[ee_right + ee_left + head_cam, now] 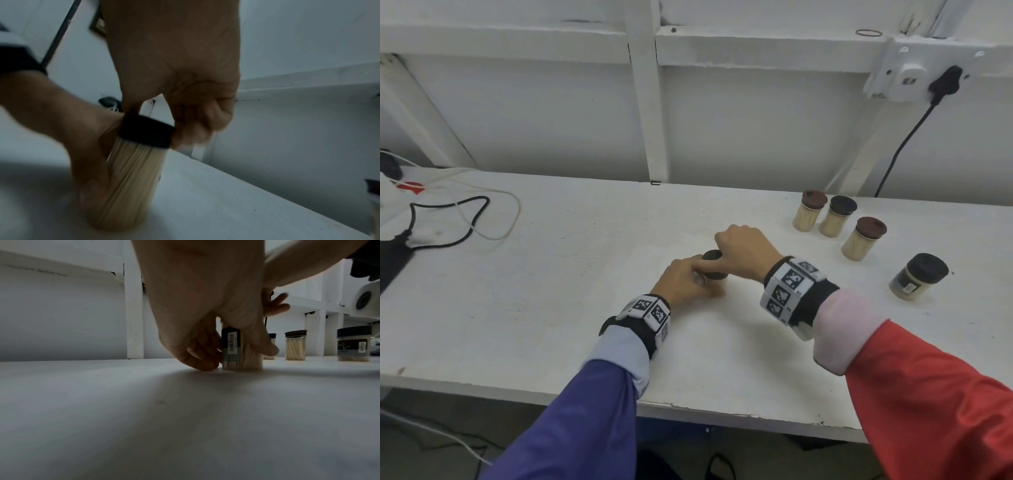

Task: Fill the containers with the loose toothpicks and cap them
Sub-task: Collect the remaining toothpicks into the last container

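Observation:
A clear container (244, 353) packed with toothpicks stands upright on the white table (551, 291), mid-table. My left hand (688, 281) grips its body, thumb and fingers curled round it. My right hand (743, 250) reaches over from the right and pinches the black cap (714, 262) that sits on the container's top. In the right wrist view the cap (146, 131) tops the toothpick-filled container (131, 183), my right fingers (191, 134) on its rim. No loose toothpicks show.
Several capped, filled containers stand at the right: brown-capped (810, 210), black-capped (837, 216), brown-capped (863, 238) and a wider labelled jar (917, 275). Cables (458, 219) lie at the left. A black cord (904, 144) hangs from a wall socket. The table's front edge (688, 409) is near.

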